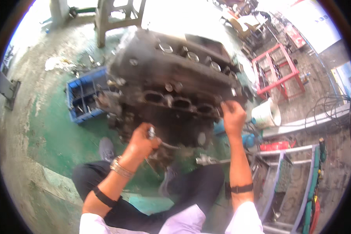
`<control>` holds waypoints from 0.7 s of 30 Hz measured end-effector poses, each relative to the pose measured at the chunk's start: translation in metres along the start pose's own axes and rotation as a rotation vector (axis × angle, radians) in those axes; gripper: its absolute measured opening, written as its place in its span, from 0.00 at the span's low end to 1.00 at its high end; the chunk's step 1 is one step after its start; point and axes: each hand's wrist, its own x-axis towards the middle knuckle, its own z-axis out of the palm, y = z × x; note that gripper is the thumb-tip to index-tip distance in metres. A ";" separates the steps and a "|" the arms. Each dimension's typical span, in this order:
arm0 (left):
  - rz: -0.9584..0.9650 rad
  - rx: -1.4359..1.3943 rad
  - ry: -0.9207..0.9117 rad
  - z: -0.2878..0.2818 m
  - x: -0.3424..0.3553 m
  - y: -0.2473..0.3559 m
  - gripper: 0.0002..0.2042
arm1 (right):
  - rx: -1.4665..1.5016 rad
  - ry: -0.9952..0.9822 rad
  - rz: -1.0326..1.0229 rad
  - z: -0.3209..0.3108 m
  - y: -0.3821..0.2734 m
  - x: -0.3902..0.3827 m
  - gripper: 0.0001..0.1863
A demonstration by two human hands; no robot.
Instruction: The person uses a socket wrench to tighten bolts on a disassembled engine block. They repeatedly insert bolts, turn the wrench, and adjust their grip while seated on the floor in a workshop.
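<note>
A dark, greasy engine block (163, 78) stands in front of me, with a row of oval ports along its near side and round openings on top. My left hand (141, 142) is closed around a small shiny metal tool (151, 132) close to the block's lower near side; its exact kind is blurred. At the right end of the ports, my right hand (233, 117) has its fingers pinched together against the engine's edge. Whatever lies between those fingertips, if anything, is too small to make out.
Left of the engine sits a blue divided crate (78, 117) holding metal parts. To the right are a white bucket (270, 114), a red metal frame (279, 72) and a grey rack (277, 175). A metal-headed tool (206, 160) lies near my knee. A stool (101, 27) stands behind.
</note>
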 end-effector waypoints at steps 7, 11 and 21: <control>0.064 0.103 0.030 -0.007 0.002 0.002 0.28 | -0.100 -0.011 0.061 -0.002 -0.011 0.001 0.11; -0.027 0.073 0.035 -0.007 -0.004 0.010 0.26 | -0.064 -0.013 0.071 -0.001 -0.014 0.001 0.10; 0.061 0.094 0.015 -0.008 -0.003 0.005 0.27 | -0.110 -0.003 -0.033 0.002 -0.005 0.002 0.09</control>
